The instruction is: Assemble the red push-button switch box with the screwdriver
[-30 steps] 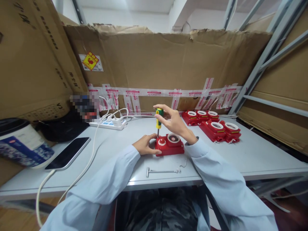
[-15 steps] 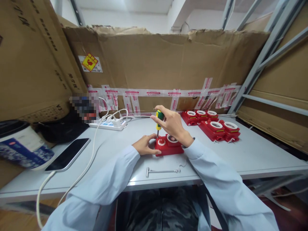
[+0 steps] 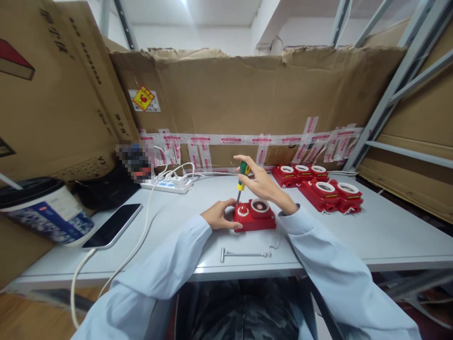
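Observation:
A red box-shaped device [image 3: 255, 222] with a white-ringed round window and a small red button lies on the table in front of me. My left hand [image 3: 220, 215] grips its left end, thumb at the front and fingers behind. In my right hand [image 3: 264, 182] is a screwdriver [image 3: 243, 175] with a green and yellow handle, held almost upright. Its tip meets the device's back left corner; the screw itself is too small to make out. Nearer the table edge lies a small metal T-shaped hammer [image 3: 244, 254] with a thin chain or wire at its end.
Several similar red devices [image 3: 320, 194] stand at the right rear. To the left are a phone [image 3: 112, 226], a large cup [image 3: 47, 212], a white power strip [image 3: 170, 185] with cables, and a black bag [image 3: 104, 186]. A cardboard wall [image 3: 226, 99] closes off the back.
The whole view has shifted slightly. My right hand has tilted and lifted a little on the screwdriver, showing more of the white-ringed window. My left hand keeps its hold on the device.

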Demonstrator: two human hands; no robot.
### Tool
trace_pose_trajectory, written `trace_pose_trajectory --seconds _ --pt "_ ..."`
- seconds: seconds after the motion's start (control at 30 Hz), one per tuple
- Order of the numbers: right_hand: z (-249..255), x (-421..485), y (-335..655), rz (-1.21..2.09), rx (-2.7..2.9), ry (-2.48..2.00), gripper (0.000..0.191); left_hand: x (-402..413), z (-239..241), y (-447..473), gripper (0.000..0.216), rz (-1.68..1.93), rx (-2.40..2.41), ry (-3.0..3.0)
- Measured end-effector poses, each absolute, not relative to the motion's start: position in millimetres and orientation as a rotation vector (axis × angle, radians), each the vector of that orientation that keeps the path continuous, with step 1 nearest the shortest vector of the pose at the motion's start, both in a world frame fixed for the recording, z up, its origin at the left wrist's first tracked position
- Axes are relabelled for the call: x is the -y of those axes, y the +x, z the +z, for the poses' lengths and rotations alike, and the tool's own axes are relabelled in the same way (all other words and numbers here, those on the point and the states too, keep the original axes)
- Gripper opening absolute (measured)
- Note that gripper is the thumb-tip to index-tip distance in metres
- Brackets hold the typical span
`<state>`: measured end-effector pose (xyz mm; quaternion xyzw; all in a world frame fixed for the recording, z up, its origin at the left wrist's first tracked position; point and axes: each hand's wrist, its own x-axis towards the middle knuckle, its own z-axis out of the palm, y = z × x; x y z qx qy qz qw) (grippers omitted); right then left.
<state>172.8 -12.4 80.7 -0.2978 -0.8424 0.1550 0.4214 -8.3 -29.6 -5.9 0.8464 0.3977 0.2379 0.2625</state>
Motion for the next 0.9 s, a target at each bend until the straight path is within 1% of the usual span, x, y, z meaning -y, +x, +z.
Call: trace_pose_trajectory --seconds 0.07,0.1,0.23,0.3,0.37,0.43,0.5,0.57,0.6,0.7,0.77,0.83,0.9 --pt "84 10 179 0.563 2.143 -0.618 0.041 30 -6 -9 0.064 0.634 -1.093 2.295" --pt "84 10 180 0.565 2.139 -0.61 0.038 30 -6 -9 0.064 0.632 -1.101 2.298" --pt "82 13 170 0.25 2.036 -0.778 0.024 29 -7 -9 0.066 0.625 -1.123 2.297" --pt "80 16 163 0.104 1.984 -0.862 0.023 29 -7 -9 0.065 0.629 -1.11 2.298" --pt "79 17 162 0.055 1.974 -0.905 0.024 29 -8 -9 0.065 0.634 -1.093 2.296" --pt "81 15 167 0.199 2.05 -0.831 0.029 28 -8 -9 0.065 0.628 -1.096 2.29" --pt "82 12 175 0.494 2.155 -0.664 0.036 28 -8 -9 0.066 0.626 -1.108 2.288" --pt "83 10 179 0.673 2.18 -0.574 0.036 28 -9 -9 0.065 0.633 -1.103 2.295" --pt "82 9 177 0.656 2.156 -0.599 0.034 28 -9 -9 0.065 0.64 -1.1 2.299" --pt "77 11 165 0.334 2.006 -0.805 0.03 28 -10 -9 0.064 0.643 -1.094 2.307" --pt "74 12 157 0.181 1.969 -0.891 0.031 27 -10 -9 0.064 0.634 -1.098 2.309" --pt "74 12 156 0.173 1.982 -0.897 0.038 27 -10 -9 0.064 0.63 -1.097 2.311" --pt "77 11 165 0.305 2.039 -0.807 0.043 27 -10 -9 0.065 0.636 -1.099 2.31"
